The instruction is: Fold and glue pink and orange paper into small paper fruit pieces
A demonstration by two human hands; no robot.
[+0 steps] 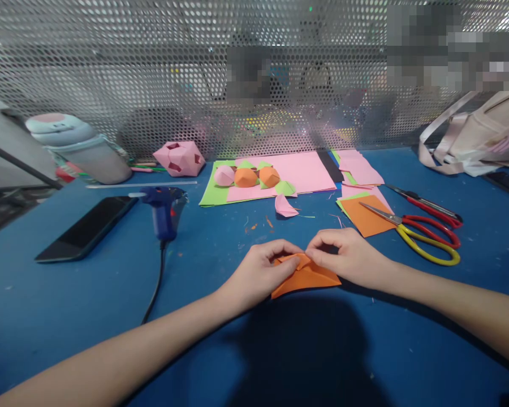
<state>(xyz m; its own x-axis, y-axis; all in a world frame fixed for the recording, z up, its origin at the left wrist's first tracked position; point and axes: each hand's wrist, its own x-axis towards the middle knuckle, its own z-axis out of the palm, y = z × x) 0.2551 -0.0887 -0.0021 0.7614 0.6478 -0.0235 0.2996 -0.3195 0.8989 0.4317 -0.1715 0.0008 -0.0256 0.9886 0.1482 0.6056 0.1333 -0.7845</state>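
Note:
A folded orange paper [307, 278] lies on the blue table [89, 294] in front of me. My left hand [261, 271] presses on its left part with fingers curled and pinched on a fold. My right hand [350, 257] pinches the top edge of the same paper, fingertips meeting those of the left at the paper's middle crease. Behind it, several folded paper pieces sit on pink and green sheets [297, 172]: a pink one [224, 176] and two orange ones [246, 177].
A blue glue gun [165, 212] with its cord stands left of centre, beside a dark phone [89, 226]. Scissors [424, 237] lie on an orange sheet [367, 215] at the right. A pink paper polyhedron [178, 158], a bottle [78, 148] and a bag [483, 135] stand along the perforated back wall.

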